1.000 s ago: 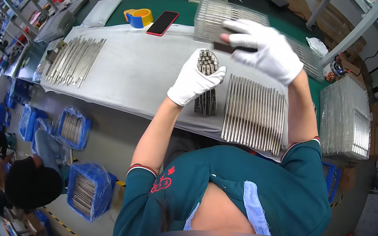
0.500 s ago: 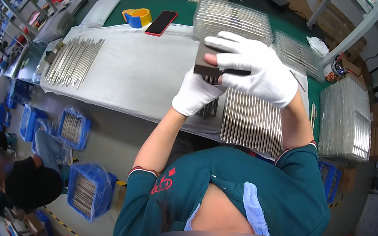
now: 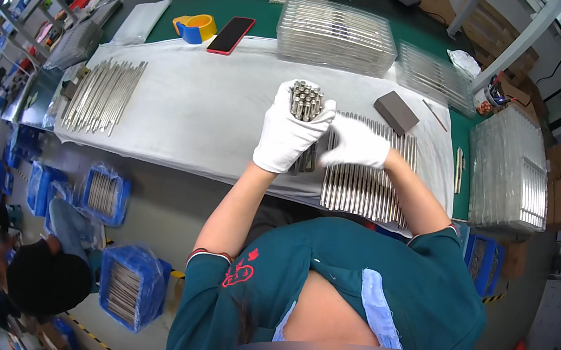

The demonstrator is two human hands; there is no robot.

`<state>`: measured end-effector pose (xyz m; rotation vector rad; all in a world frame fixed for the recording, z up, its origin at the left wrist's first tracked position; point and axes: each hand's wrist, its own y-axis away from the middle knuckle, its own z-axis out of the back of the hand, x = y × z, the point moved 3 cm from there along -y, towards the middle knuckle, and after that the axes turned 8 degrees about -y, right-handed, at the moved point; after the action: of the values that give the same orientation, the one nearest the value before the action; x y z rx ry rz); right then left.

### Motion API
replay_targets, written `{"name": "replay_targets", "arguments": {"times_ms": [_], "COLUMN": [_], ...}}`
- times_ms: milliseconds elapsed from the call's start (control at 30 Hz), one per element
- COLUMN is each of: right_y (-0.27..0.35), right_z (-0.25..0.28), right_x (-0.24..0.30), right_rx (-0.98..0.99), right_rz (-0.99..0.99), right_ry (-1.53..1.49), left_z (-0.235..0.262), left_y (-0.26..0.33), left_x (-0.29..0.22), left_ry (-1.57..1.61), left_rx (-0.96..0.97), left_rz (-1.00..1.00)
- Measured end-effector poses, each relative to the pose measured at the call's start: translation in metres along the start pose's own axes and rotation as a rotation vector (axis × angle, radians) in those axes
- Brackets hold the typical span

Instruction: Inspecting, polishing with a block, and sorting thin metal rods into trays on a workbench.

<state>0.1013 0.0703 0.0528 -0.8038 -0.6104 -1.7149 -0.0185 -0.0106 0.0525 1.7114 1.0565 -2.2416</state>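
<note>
My left hand [image 3: 289,134], in a white glove, is wrapped round an upright bundle of metal rods [image 3: 306,100] whose round ends stick up above the fingers. Close by on its right is my gloved right hand [image 3: 361,144], slightly blurred, with thumb and fingers apart and nothing seen in them. Beneath that hand lies a row of shiny metal rods [image 3: 363,191], side by side near the table's front edge. A dark brown block [image 3: 396,112] rests tilted at the row's far end.
On the white cloth [image 3: 198,104], more rods [image 3: 103,95] lie at left. Behind are a phone [image 3: 231,35], a tape dispenser [image 3: 195,28] and clear trays of rods [image 3: 338,35]. Stacked trays [image 3: 510,170] stand right. Blue lined bins [image 3: 132,286] and a person [image 3: 47,275] are lower left.
The block has left my right hand and now lies on the right. That hand has moved down beside the bundle, and the rod ends in my left hand have come into sight.
</note>
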Motion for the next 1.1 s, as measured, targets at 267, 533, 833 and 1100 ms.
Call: {"name": "replay_targets", "arguments": {"times_ms": [267, 533, 833, 1100], "right_y": [-0.025, -0.015, -0.016, -0.050], "right_z": [-0.056, -0.051, -0.052, -0.055], "right_x": [-0.023, -0.014, -0.018, -0.036], "right_rx": [-0.064, -0.021, -0.051, -0.008], "right_rz": [0.196, -0.016, 0.069, -0.208], "right_ry": [-0.513, -0.751, -0.684, -0.807], "left_z": [0.001, -0.003, -0.003, -0.001], "left_y": [0.019, 0.020, 0.023, -0.027], "left_x": [-0.003, -0.003, 0.022, 0.073], "left_ry": [-0.163, -0.191, -0.178, 0.417], "left_rx": [-0.007, 0.050, 0.176, 0.123], "left_rz": [-0.097, -0.034, -0.064, 0.552]}}
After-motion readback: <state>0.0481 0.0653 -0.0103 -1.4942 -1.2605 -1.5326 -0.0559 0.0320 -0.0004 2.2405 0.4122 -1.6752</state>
